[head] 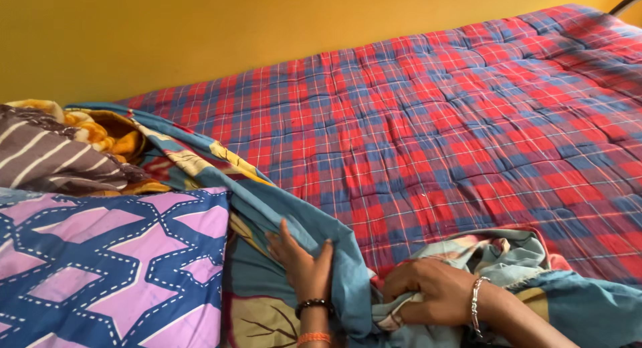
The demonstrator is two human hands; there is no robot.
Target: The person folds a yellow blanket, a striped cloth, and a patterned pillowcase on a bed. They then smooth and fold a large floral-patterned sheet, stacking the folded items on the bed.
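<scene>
Far left, a pink and blue pillow (100, 268) is lying at the bed edge, filling the lower-left corner; a striped brown cloth (53, 154) and a yellow printed cloth (110, 137) are sitting bunched just behind it, against the yellow wall (267, 34). A blue bedsheet (281, 207) is running from that pile diagonally down toward the person, draping over the pillow's right side and onto the mattress. The left hand (301, 261) is resting on a fold of the sheet, fingers spread upward and thumb pressing the blue fabric (pressing and lightly pinching rather than a full fist); a black bead bracelet (313, 305) and an orange band (313, 337) are showing on that wrist. Just to its right, the right hand (424, 291) is clamping down on a bunched wad of the same sheet, fingers curled into the fabric, a silver bracelet (475, 304) sitting on the wrist. The two hands are sitting close together but not touching, a ridge of sheet standing between them. The rest of the sheet is bunching at the lower right. The red and blue checked mattress (468, 121) is stretching across the centre and right, mostly uncovered, up to the wall.
</scene>
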